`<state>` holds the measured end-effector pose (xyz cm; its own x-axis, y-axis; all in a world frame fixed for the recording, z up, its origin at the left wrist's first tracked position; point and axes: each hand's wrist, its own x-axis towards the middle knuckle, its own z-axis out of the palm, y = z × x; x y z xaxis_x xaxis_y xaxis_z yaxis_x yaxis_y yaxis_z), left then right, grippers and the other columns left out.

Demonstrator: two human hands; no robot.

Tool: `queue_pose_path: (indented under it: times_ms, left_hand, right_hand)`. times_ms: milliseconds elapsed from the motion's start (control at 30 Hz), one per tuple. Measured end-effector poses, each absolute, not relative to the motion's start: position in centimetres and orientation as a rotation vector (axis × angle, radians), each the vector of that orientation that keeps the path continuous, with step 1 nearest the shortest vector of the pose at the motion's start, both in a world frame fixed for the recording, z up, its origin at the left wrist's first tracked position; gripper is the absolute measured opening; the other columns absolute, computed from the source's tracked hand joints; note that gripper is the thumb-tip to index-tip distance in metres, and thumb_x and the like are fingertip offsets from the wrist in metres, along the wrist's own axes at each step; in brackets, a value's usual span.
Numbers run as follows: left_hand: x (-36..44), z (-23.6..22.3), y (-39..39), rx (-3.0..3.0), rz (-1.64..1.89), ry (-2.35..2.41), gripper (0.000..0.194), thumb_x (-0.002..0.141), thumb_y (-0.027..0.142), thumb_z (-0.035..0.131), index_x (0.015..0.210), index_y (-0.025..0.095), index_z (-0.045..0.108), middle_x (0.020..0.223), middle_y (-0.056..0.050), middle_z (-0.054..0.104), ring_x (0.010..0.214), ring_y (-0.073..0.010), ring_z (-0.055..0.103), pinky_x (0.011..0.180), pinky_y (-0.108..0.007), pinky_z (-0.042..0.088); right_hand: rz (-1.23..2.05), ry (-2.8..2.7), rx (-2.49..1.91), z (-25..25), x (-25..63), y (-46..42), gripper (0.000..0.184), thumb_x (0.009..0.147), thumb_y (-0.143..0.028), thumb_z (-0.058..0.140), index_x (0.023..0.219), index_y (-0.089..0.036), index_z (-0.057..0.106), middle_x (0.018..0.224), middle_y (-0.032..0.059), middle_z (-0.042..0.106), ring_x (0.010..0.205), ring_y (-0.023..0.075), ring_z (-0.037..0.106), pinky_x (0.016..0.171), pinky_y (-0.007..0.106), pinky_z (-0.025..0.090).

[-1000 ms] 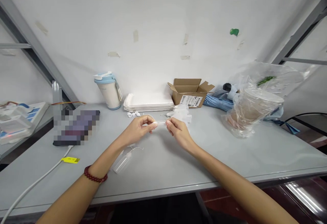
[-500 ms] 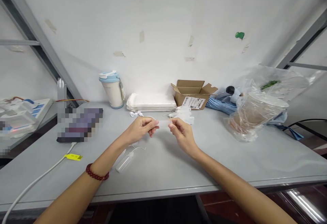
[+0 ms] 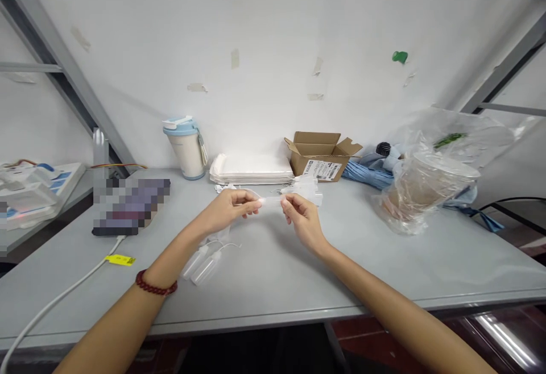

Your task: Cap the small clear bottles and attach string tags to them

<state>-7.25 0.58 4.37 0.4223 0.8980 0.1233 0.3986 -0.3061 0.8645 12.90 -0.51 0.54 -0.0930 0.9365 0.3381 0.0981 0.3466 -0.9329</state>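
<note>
A small clear plastic bottle (image 3: 271, 200) is stretched level between my two hands above the desk. The fingertips of my left hand (image 3: 232, 210) pinch its left end, where a thin pale curved tube shows above the fingers. My right hand (image 3: 302, 218) has thumb and fingers closed on the other end. Nearer to me, below my left wrist, two clear bottles with thin curved tubes (image 3: 206, 267) lie side by side. Behind my right hand is a loose pile of similar clear plastic bottles (image 3: 310, 187). Small white caps (image 3: 225, 187) lie behind my left hand, partly hidden.
Along the wall stand a cream and blue tumbler (image 3: 185, 149), a stack of white sheets or sleeves (image 3: 251, 170) and an open cardboard box (image 3: 319, 161). A plastic-wrapped tub (image 3: 430, 192) and blue cloth (image 3: 367, 174) are at right. A cabled, pixelated device (image 3: 132, 206) lies left.
The bottle stays between both hands. My left fingers have shifted a little on its end, and the left wrist has moved slightly left, uncovering more of the bottles on the desk.
</note>
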Motion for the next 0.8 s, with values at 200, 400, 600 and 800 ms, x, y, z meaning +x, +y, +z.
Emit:
queue_pose_path:
  times_ms: [200, 400, 600, 800]
  left_hand:
    - [-11.6, 2.5, 3.9, 2.224, 0.978, 1.701, 0.023, 0.08, 0.031, 0.048, 0.081, 0.018, 0.066, 0.084, -0.007, 0.069, 0.08, -0.0224, 0.061, 0.075, -0.033, 0.046]
    - [-13.5, -0.1, 6.2, 2.38, 0.961, 1.735, 0.034, 0.079, 0.021, 0.04, 0.103, 0.015, 0.064, 0.12, -0.011, 0.06, 0.1, -0.024, 0.059, 0.091, -0.037, 0.043]
    - [-13.3, -1.6, 7.1, 2.383, 0.84, 1.694, 0.039, 0.079, 0.018, 0.04, 0.11, 0.015, 0.064, 0.127, -0.01, 0.058, 0.113, -0.0264, 0.053, 0.095, -0.039, 0.042]
    - [-13.1, -1.8, 7.2, 2.373, 0.84, 1.712, 0.036, 0.078, 0.019, 0.043, 0.105, 0.015, 0.067, 0.119, -0.01, 0.063, 0.104, -0.0271, 0.057, 0.091, -0.04, 0.044]
  right_hand:
    - [0.69, -1.425, -1.072, 0.8, 14.6, 1.4, 0.022, 0.082, -0.039, 0.052, 0.085, -0.019, 0.061, 0.075, 0.002, 0.056, 0.065, 0.0146, 0.047, 0.058, 0.026, 0.037]
    - [0.473, -1.451, -1.127, 0.7, 16.5, 3.4, 0.023, 0.08, -0.033, 0.054, 0.096, -0.019, 0.064, 0.087, 0.0044, 0.061, 0.075, 0.0168, 0.05, 0.066, 0.028, 0.041]
    - [0.315, -1.474, -1.226, -0.1, 17.5, 4.7, 0.029, 0.079, -0.032, 0.055, 0.102, -0.018, 0.066, 0.088, 0.0056, 0.063, 0.083, 0.0202, 0.051, 0.078, 0.033, 0.039]
    - [0.211, -1.534, -1.271, -0.6, 18.2, 5.7, 0.03, 0.079, -0.03, 0.052, 0.102, -0.017, 0.068, 0.087, 0.0065, 0.064, 0.087, 0.0223, 0.051, 0.087, 0.038, 0.036]
